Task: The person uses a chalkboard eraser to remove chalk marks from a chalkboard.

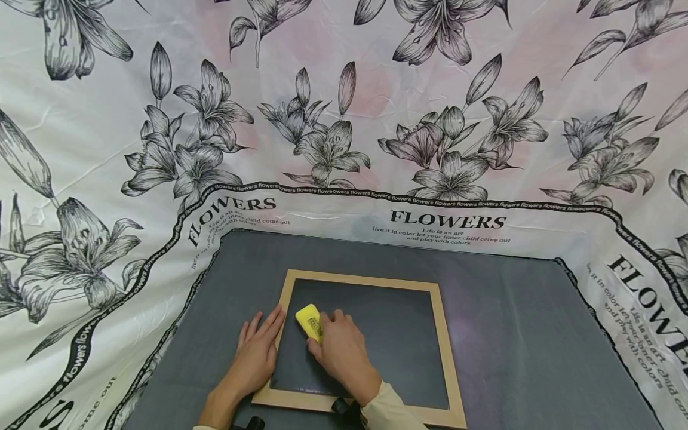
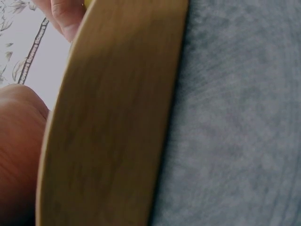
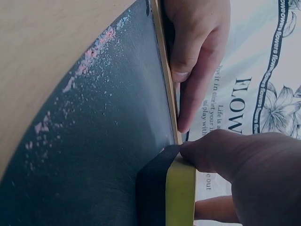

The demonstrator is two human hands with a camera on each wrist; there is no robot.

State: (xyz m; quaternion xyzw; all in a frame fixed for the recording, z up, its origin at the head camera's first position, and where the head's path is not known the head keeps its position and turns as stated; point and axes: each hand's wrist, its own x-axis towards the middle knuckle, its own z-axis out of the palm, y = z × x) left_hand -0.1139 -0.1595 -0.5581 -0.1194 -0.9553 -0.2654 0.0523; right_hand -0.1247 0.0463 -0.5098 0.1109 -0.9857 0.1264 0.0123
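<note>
A small chalkboard (image 1: pixel 387 340) with a pale wooden frame (image 1: pixel 445 346) lies flat. My right hand (image 1: pixel 346 352) grips a yellow eraser (image 1: pixel 308 321) between thumb and fingers, near the board's upper left part. In the right wrist view, the eraser's dark pad (image 3: pixel 151 188) meets the black surface by the frame's edge. Pink and whitish chalk dust (image 3: pixel 91 59) gathers along the near side of the board. My left hand (image 1: pixel 258 352) rests at the frame's left side, fingers extended along its outer edge. The left wrist view is mostly filled by the wooden frame (image 2: pixel 108 113).
Under the board is a tablecloth with a grey middle (image 1: pixel 527 334) and a white border (image 1: pixel 344 209) printed with black lilies and the word FLOWERS. Black wrist-worn pieces (image 1: pixel 344 407) show by both wrists.
</note>
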